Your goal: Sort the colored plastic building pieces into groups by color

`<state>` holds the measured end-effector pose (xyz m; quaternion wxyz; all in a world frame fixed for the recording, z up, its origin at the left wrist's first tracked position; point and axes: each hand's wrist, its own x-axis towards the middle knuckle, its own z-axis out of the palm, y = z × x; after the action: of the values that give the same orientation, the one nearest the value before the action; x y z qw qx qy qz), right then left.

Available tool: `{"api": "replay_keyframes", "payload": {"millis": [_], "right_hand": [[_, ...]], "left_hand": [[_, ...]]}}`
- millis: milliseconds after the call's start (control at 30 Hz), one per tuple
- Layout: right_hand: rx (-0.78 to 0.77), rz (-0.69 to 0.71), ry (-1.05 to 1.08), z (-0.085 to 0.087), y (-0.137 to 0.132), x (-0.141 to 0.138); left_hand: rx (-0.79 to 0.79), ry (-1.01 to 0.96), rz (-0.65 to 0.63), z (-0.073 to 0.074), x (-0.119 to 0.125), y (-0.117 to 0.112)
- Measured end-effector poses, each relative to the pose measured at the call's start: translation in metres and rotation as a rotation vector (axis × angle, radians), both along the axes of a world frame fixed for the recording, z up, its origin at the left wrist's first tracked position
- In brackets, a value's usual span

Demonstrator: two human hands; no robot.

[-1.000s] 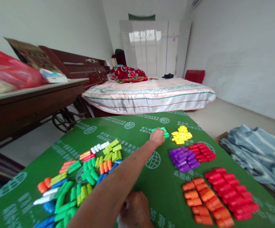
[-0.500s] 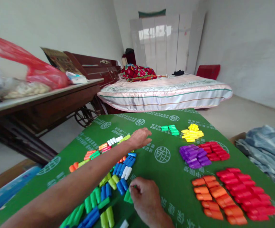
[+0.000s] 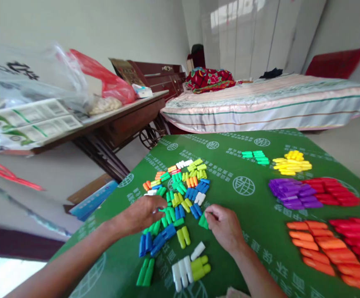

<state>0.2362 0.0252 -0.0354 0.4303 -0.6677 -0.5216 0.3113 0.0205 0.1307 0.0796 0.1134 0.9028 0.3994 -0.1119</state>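
Small tube-shaped plastic pieces, much like pen caps, lie on a green tabletop. My left hand [image 3: 147,212] is over the left side of a mixed pile, thumb and fingers apart above green caps [image 3: 169,215]. My right hand [image 3: 223,223] is closed at the pile's right edge. Its curled fingertips are against green caps [image 3: 203,221], which they partly cover. Blue caps [image 3: 196,211] lie just beyond those. Nearer to me are white caps [image 3: 182,271], lime caps [image 3: 201,267] and a pair of dark green caps [image 3: 145,272].
Single-colour groups lie on the right: green [image 3: 256,156], yellow [image 3: 292,163], purple [image 3: 293,193], red [image 3: 333,191] and orange [image 3: 332,250]. A side table [image 3: 130,111] with plastic bags stands at left, and a bed [image 3: 260,107] is beyond the green table [image 3: 217,153].
My left hand has drawn back from the far side of the pile to its left side. My right hand stays by the green caps. The view has turned left and down.
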Motion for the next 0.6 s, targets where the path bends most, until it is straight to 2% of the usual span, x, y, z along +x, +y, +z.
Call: {"api": "replay_keyframes", "payload": {"millis": [167, 400, 600], "right_hand": [[-0.015, 0.021, 0.006, -0.001, 0.000, 0.001], [-0.006, 0.029, 0.029, -0.004, 0.000, 0.001], [0.007, 0.032, 0.033, -0.005, 0.000, 0.001]], "left_hand": [[0.054, 0.046, -0.037, -0.014, -0.007, -0.019], [0.121, 0.260, 0.139, -0.024, 0.010, -0.032], [0.110, 0.305, 0.178, -0.027, 0.018, -0.035]]}}
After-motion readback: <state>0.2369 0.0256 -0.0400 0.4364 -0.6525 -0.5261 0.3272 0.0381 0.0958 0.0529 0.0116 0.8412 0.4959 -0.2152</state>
